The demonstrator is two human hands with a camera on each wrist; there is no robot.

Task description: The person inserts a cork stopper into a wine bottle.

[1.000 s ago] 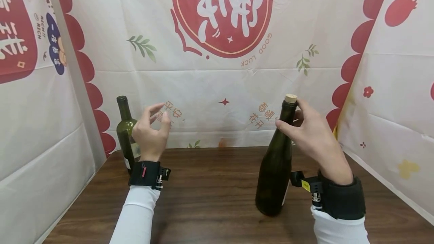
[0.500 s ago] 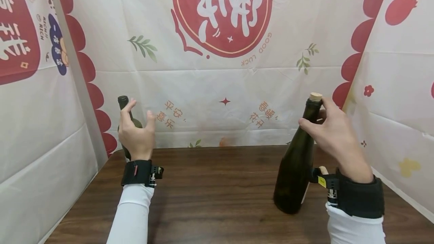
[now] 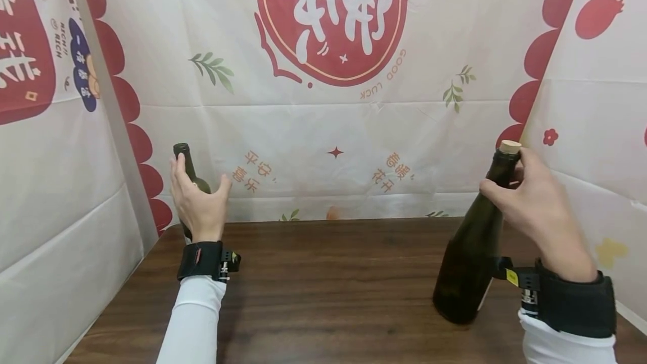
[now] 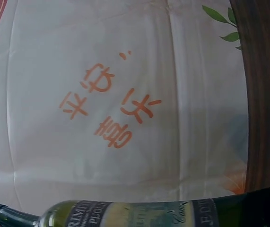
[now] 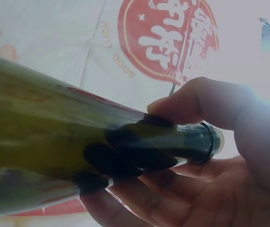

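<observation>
- Dark green glass: a corked bottle (image 3: 472,240) stands at the lower right of the head view, tilted, its base on the wooden table (image 3: 323,285) and its neck leaning toward the upper right.
- The right hand (image 3: 536,206) holds this bottle by the neck just under the cork (image 3: 509,146); the right wrist view shows thumb and fingers (image 5: 187,106) curled round the glass.
- A second green bottle (image 3: 188,176), uncorked, stands upright at the left of the head view, at the far left corner of the table close to the printed cloth (image 3: 323,100).
- The left hand (image 3: 198,204) is raised right in front of this bottle, fingers straight and spread, thumb out to the right. Whether the palm touches the glass I cannot tell.
- In the left wrist view the same bottle runs along the bottom edge, its label (image 4: 139,213) showing, with no fingers in sight.
- Both wrists wear black bands over white sleeves (image 3: 194,319).
- The two hands are well apart, one at each side of the table.
</observation>
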